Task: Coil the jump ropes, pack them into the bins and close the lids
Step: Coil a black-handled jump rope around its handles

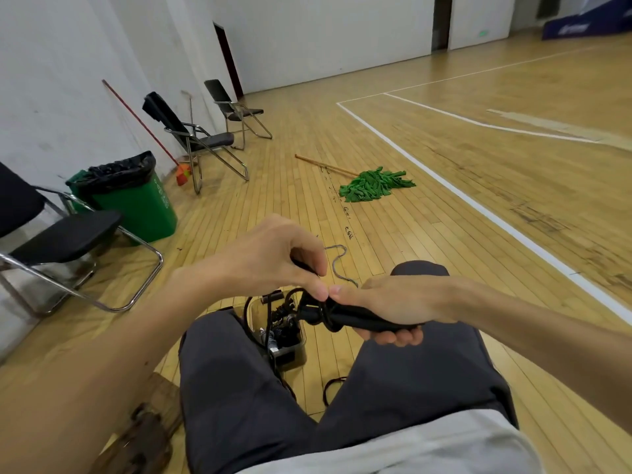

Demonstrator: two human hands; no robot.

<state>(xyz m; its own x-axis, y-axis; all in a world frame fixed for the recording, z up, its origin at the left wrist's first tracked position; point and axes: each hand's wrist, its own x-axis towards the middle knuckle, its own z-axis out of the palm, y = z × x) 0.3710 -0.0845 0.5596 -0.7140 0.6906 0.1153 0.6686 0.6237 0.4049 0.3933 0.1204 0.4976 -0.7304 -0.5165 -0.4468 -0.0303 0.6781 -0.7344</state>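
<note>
- Above my knees, my right hand (393,309) grips the bundled black jump rope (362,321).
- My left hand (273,258) pinches its cord.
- Below stands the bin (290,355).

The jump rope (362,319) is black, the cord (337,265) on the floor grey, the trousers (239,388) dark grey, the mop head (376,184) and black-lined waste bin (143,206) green, the chairs (65,237) black on chrome, the floor (444,241) yellow-brown planks with white lines (478,207).
</note>
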